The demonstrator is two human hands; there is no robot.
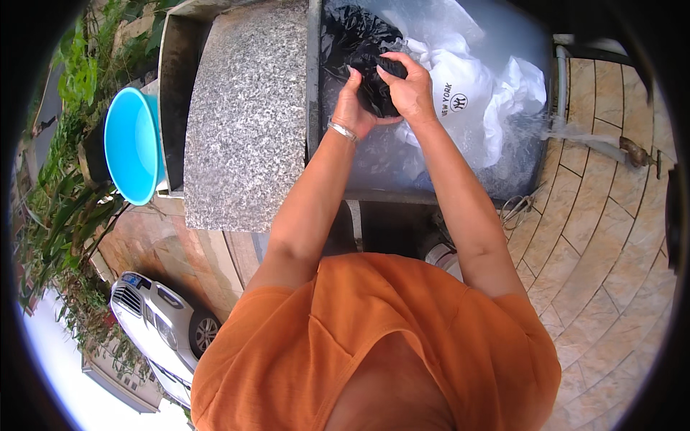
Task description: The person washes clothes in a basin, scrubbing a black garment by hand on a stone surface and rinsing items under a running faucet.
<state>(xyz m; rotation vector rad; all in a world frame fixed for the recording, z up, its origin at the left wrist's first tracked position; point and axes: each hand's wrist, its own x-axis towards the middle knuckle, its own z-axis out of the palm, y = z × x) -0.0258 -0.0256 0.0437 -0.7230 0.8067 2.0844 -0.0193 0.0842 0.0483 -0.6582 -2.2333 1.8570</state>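
Wet black cloth (pixel 372 89) is gripped between my left hand (pixel 356 105) and my right hand (pixel 408 89), over the left part of a water-filled stone basin (pixel 312 108). More of the dark cloth spreads in the water beyond my fingers. A white printed garment (pixel 458 86) floats just right of my right hand, with its crumpled edge farther right. Water pours into the basin from a brass tap (pixel 636 153) on the right. A bracelet circles my left wrist.
Left of the basin lies a speckled granite slab (pixel 248 118), with a blue plastic tub (pixel 132 145) past it. A tiled wall (pixel 582 215) stands at right, a grey pipe (pixel 561 81) against it. Plants and a white car (pixel 161 323) are at far left.
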